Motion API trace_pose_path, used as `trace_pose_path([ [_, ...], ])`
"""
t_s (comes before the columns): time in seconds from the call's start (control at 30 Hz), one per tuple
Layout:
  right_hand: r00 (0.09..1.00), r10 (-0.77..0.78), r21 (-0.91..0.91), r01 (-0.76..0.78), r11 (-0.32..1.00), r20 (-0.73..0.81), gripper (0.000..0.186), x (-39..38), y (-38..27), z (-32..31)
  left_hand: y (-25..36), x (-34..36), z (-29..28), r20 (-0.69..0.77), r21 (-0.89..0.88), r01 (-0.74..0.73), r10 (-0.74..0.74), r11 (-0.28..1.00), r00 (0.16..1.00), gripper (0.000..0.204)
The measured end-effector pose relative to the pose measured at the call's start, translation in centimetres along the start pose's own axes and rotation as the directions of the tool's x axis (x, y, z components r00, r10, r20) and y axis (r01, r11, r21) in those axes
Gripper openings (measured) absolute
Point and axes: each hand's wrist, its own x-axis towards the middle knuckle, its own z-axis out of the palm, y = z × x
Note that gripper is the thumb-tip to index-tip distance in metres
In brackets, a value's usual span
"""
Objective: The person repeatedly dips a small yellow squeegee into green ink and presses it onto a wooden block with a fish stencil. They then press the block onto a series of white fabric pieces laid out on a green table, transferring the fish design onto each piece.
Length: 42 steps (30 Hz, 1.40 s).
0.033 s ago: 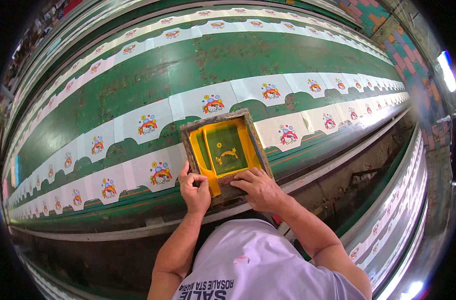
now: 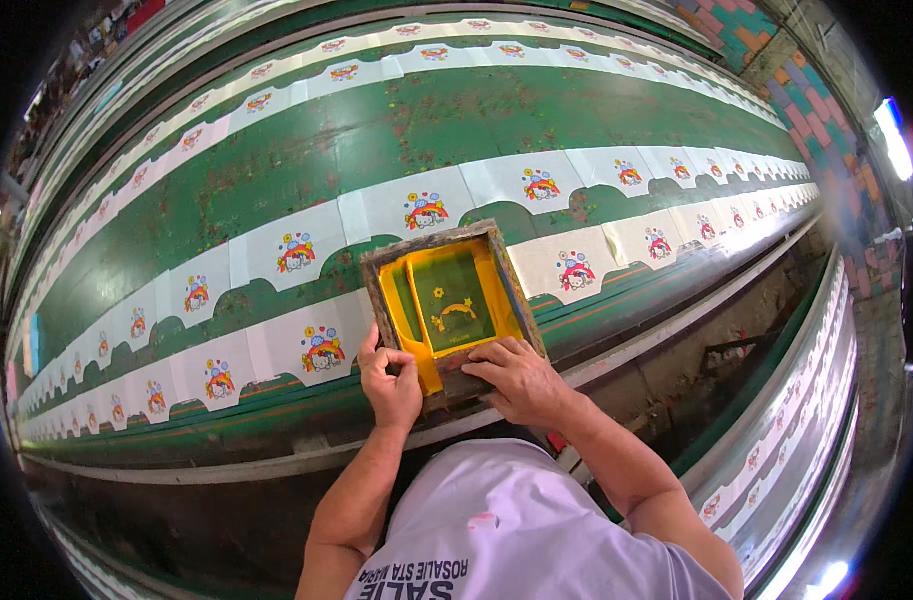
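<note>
A wooden screen-printing frame [image 2: 371,273] with yellow ink on its inner sides lies over the near row of printed fabric pieces. Its green mesh [image 2: 447,285] shows a small rainbow-and-flower design. Along the left inside leans a yellow-stained squeegee [image 2: 428,372], its near end sticking out over the frame's near rail. My left hand [image 2: 390,385] is closed at the near left corner, fingers curled against the frame's side and the thumb beside the squeegee. With fingers bent over the near rail, my right hand [image 2: 522,380] grips the frame; its fingertips are partly hidden.
Rows of white fabric pieces [image 2: 307,240] with colourful cartoon prints run along a long green table [image 2: 307,150]. A pale rail [image 2: 277,465] edges its near side. Another table with prints [image 2: 777,450] stands at the right. Beyond it is a patchwork-coloured floor [image 2: 817,110].
</note>
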Motion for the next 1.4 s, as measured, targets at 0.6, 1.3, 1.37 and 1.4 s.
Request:
trace_pose_path([
  [0.6, 0.821, 0.359, 0.350, -0.210, 0.913, -0.444, 0.047, -9.4, 9.2, -1.6, 5.2, 0.4, 6.3, 0.019, -0.106, 0.094, -0.092, 0.990, 0.996, 0.021],
  [1.3, 0.884, 0.117, 0.139, -0.060, 0.988, -0.452, 0.041, -16.2, 21.0, -12.1, 10.0, -2.3, 22.8, -0.004, -0.195, 0.187, -0.191, 0.963, 0.982, 0.019],
  [1.37, 0.923, -0.001, 0.092, 0.039, 0.995, -0.384, 0.041, -15.7, 20.7, -12.5, 10.1, -2.3, 22.7, 0.006, -0.202, 0.226, -0.229, 0.953, 0.973, 0.019],
  [1.4, 0.938, -0.039, 0.059, 0.063, 0.996, -0.344, 0.042, -15.5, 20.6, -12.6, 10.1, -2.3, 22.5, 0.013, -0.202, 0.249, -0.252, 0.947, 0.968, 0.019],
])
